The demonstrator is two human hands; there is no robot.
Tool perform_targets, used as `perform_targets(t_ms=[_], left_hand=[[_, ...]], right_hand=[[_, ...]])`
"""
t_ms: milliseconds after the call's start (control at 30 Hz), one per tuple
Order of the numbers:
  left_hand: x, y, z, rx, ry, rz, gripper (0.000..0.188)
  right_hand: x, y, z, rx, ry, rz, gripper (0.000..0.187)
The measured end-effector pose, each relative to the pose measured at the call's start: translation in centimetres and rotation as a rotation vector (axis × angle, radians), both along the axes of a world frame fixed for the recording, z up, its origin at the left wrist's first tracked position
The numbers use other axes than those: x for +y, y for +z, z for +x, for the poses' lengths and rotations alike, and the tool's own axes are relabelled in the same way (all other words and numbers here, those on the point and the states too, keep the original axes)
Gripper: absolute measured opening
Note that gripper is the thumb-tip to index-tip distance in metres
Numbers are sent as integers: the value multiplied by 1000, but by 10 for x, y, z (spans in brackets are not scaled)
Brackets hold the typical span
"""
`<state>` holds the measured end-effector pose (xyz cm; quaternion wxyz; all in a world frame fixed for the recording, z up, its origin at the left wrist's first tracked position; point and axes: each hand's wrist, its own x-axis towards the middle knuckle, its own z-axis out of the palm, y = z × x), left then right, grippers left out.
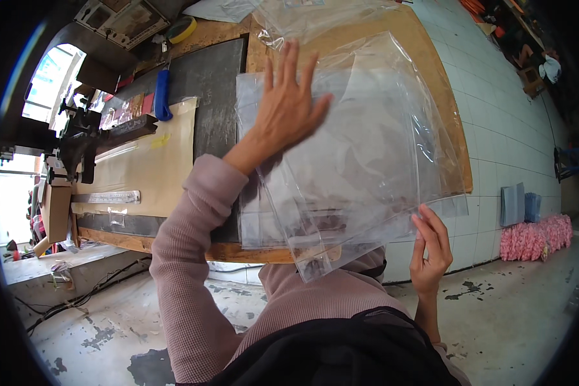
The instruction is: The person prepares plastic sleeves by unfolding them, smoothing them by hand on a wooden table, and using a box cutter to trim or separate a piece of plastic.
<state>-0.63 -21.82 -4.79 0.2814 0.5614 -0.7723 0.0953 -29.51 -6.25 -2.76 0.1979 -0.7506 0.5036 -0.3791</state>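
Observation:
Several transparent plastic sheets [360,141] lie loosely stacked over the right part of the workbench, the upper one askew with its near corner past the front edge. My left hand [284,106] is open on the left part of the stack, fingers spread and pointing away from me; it holds nothing. At the near right edge, my right hand [431,248] pinches the upper plastic sheet between thumb and fingers. Whether these sheets are single layers or bags I cannot tell. More crumpled transparent film [302,29] lies at the far end of the bench.
Left on the dark bench mat [220,96] are a tan sheet [167,151], a metal ruler [112,197] and a blue-handled tool [163,96]. A black machine arm [77,138] stands beyond. Yellow tape [181,29] lies far back. Pink bundles [535,238] sit on the floor at right.

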Motion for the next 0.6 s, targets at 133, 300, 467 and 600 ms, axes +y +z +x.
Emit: perform_targets(t_ms=[133, 300, 467, 600], left_hand=[[38, 15, -26, -39, -366, 154, 71], [48, -3, -30, -97, -467, 214, 76], [49, -5, -29, -47, -466, 297, 79], [48, -6, -29, 2, -488, 292, 79]], right_hand=[[-2, -2, -10, 173, 106, -102, 33], [19, -20, -19, -234, -281, -173, 11], [16, -21, -2, -749, -347, 124, 10], [12, -20, -8, -1058, -295, 302, 9]])
